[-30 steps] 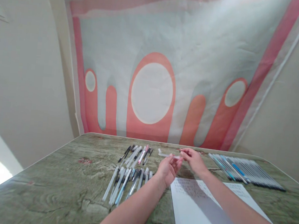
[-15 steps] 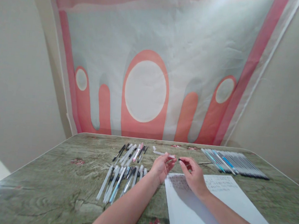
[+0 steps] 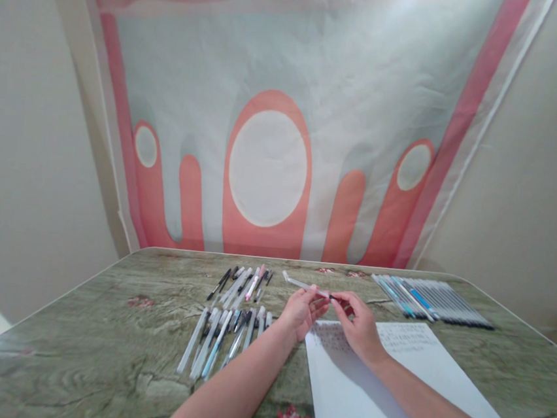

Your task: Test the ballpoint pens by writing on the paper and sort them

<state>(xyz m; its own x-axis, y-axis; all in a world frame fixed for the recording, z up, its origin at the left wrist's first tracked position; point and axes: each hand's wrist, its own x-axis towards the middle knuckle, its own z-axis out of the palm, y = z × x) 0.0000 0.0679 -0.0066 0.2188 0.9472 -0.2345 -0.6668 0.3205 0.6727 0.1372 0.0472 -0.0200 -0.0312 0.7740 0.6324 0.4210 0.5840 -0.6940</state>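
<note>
My left hand (image 3: 299, 313) is closed on a slim translucent pen (image 3: 322, 293), its fingers pinching the barrel above the table. My right hand (image 3: 356, 325) pinches a small black piece (image 3: 332, 297), which meets the right end of the pen; whether it is a tip or a cap I cannot tell. Just beyond the left fingers runs a clear tube with a whitish end (image 3: 291, 280); whether it belongs to the held pen is unclear. Beneath the right hand and forearm lies a white sheet of paper (image 3: 363, 401) with handwriting along its top.
Left of my hands lie a near group of clear and blue pens (image 3: 216, 344) and a farther group of black, white and pink pens (image 3: 251, 284). A neat row of pens (image 3: 451, 303) is at the right back. The wood-patterned table (image 3: 97, 349) ends at a printed sheet (image 3: 174, 61).
The right hand has moved slightly left, closing the gap between the black piece and the pen's end. The left hand stays nearly in place. The view has shifted slightly.
</note>
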